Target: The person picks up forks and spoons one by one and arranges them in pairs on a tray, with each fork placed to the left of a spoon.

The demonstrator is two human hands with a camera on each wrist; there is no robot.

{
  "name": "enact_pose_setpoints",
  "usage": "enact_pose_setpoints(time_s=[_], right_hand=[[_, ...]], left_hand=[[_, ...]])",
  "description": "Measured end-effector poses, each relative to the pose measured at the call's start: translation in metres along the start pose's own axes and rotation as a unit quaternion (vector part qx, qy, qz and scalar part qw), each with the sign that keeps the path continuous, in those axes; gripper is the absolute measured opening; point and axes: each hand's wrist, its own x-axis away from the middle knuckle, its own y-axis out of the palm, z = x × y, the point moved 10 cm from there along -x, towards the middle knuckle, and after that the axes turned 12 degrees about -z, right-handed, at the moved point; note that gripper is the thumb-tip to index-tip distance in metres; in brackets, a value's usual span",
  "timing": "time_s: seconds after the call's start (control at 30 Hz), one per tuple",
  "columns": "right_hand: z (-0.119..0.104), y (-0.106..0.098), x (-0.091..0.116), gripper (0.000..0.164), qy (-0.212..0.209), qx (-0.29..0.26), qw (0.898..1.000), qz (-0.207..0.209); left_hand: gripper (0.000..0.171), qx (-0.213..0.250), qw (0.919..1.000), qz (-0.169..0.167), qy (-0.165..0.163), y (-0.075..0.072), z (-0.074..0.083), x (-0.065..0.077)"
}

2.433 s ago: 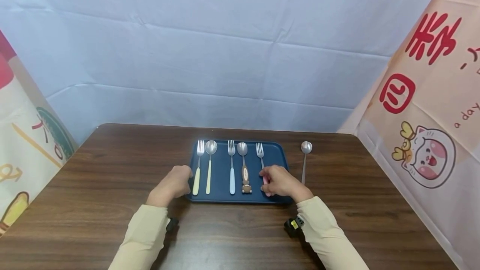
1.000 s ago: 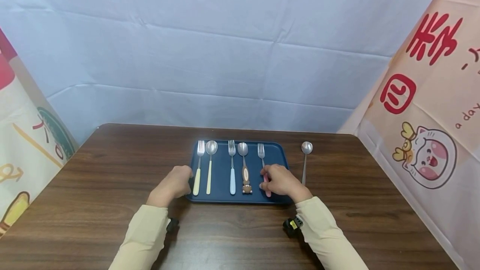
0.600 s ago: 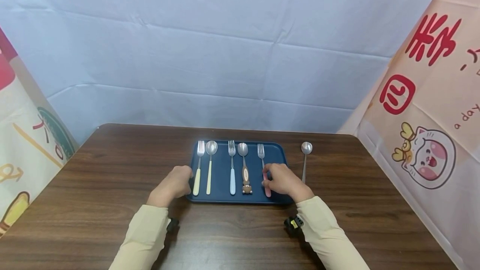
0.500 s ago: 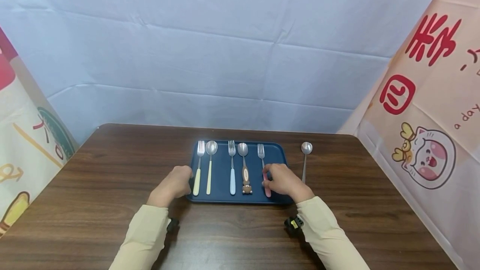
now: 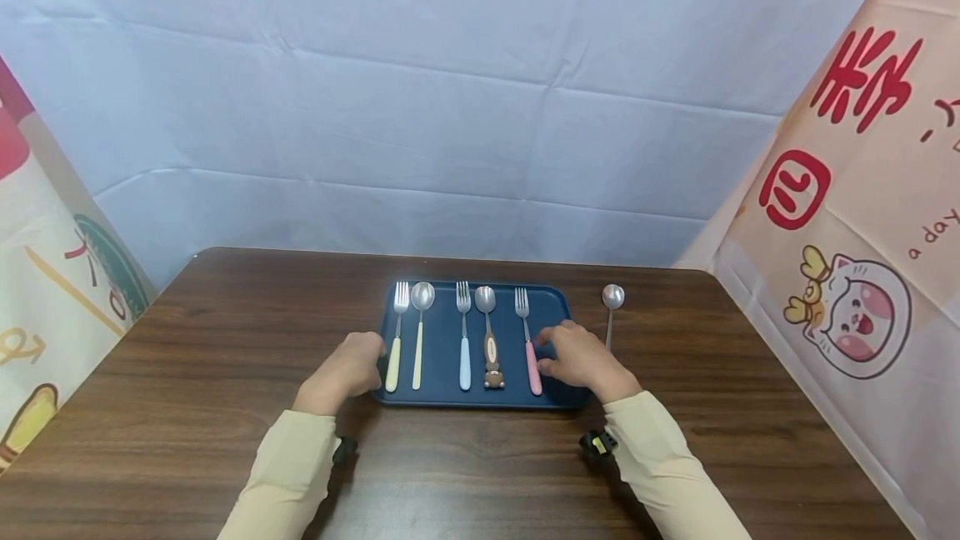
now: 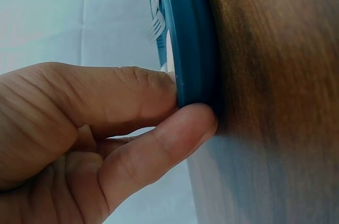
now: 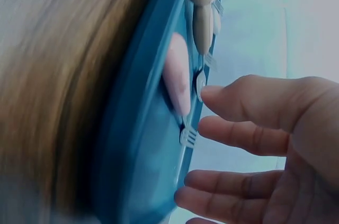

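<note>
On a dark blue tray [image 5: 441, 357] lie several pieces of cutlery in a row, handles toward me. My left hand [image 5: 351, 369] pinches the tray's left rim between thumb and finger, as the left wrist view shows up close. Over the tray's right end is my right hand [image 5: 583, 359], its fingers [image 7: 233, 134] spread and holding nothing. Just left of them lies a pink-handled fork [image 5: 533, 369], apart from the fingertips. Farther left come a brown bear-handled spoon [image 5: 491, 348], a light-blue-handled fork [image 5: 465, 365], a yellow-handled spoon [image 5: 417, 357] and a yellow-handled fork [image 5: 393, 365].
A plain silver spoon [image 5: 612, 298] lies on the brown wooden table [image 5: 480, 482] right of the tray, its handle end hidden behind my right hand. A pale cloth [image 5: 420, 107] hangs behind the table, with printed cloths on both sides.
My right hand has let go of the pink-handled fork and moved right, after shifting it slightly right on the tray. The left hand has stayed at the tray's rim.
</note>
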Motion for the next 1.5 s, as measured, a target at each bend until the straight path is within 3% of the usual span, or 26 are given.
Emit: enact_pose_setpoints(time_s=[0.2, 0.97, 1.5], right_hand=[[0.013, -0.004, 0.003, 0.031, 0.015, -0.005, 1.0, 0.002], [0.062, -0.015, 0.01, 0.03, 0.034, -0.024, 0.999, 0.011], [0.089, -0.01, 0.007, 0.029, 0.049, -0.028, 0.998, -0.02]], left_hand=[[0.022, -0.002, 1.0, 0.002, 0.002, -0.001, 0.0, 0.0], [0.035, 0.008, 0.9999, -0.005, -0.007, 0.001, -0.001, 0.0], [0.036, 0.007, 0.9999, -0.007, -0.009, 0.001, 0.0, 0.002]])
